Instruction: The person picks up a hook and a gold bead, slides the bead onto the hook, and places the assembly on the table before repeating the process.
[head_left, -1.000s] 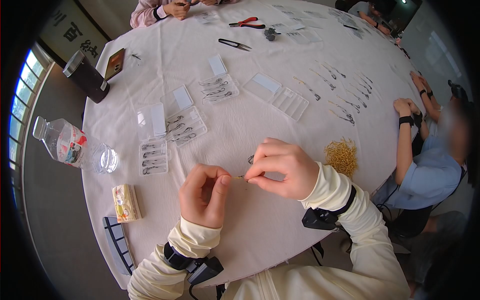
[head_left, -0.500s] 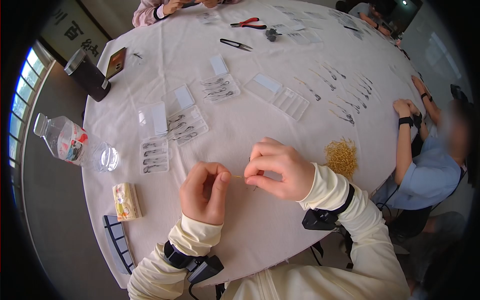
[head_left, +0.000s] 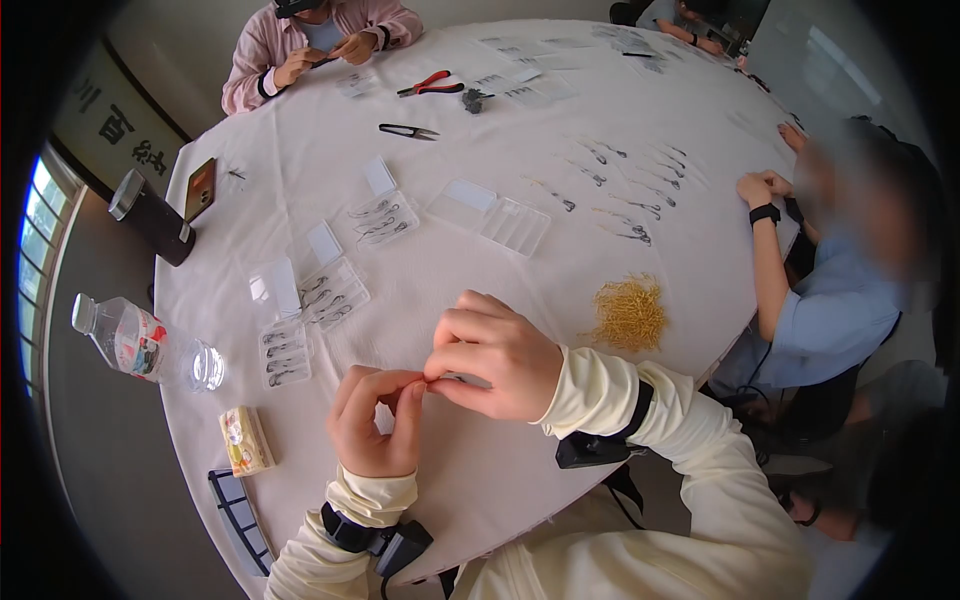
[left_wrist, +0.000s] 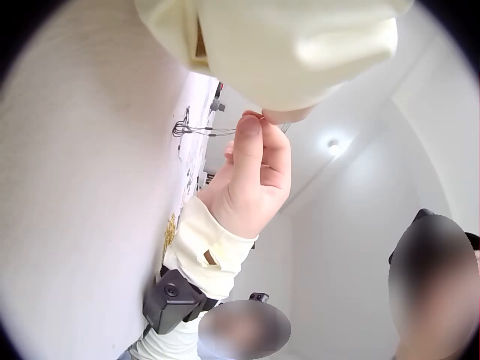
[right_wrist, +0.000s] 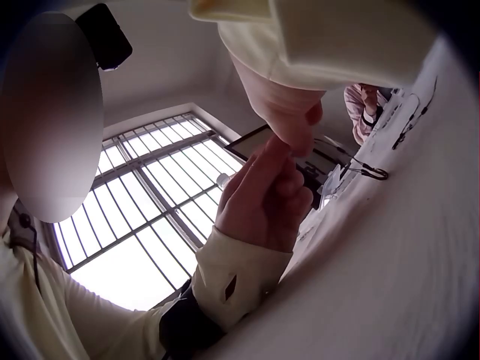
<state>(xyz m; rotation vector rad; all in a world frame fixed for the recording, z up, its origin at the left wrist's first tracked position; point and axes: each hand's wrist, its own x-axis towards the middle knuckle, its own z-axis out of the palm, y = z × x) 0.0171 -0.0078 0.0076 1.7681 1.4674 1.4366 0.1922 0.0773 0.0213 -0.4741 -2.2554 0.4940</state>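
Note:
My left hand (head_left: 378,425) and right hand (head_left: 500,358) meet fingertip to fingertip above the white tablecloth. Each pinches with thumb and forefinger on a thin dark looped strand, largely hidden by the fingers in the head view. Its dark loops (left_wrist: 184,129) hang out beyond the right hand in the left wrist view. To the right of my right hand lies a heap of small gold pieces (head_left: 630,312). Farther back, several dark strands with gold ends (head_left: 640,208) are laid out in rows.
Clear compartment boxes with dark strands (head_left: 335,295) stand left of centre, near an open box with bare compartments (head_left: 515,228). Scissors-like snips (head_left: 408,131) and red-handled pliers (head_left: 432,84) lie behind. A water bottle (head_left: 140,345) and tissue pack (head_left: 245,440) line the left; other people sit around.
The head view has turned, shifting the table leftward and down. My hands have come together, closing the small gap where a gold piece showed between the fingertips.

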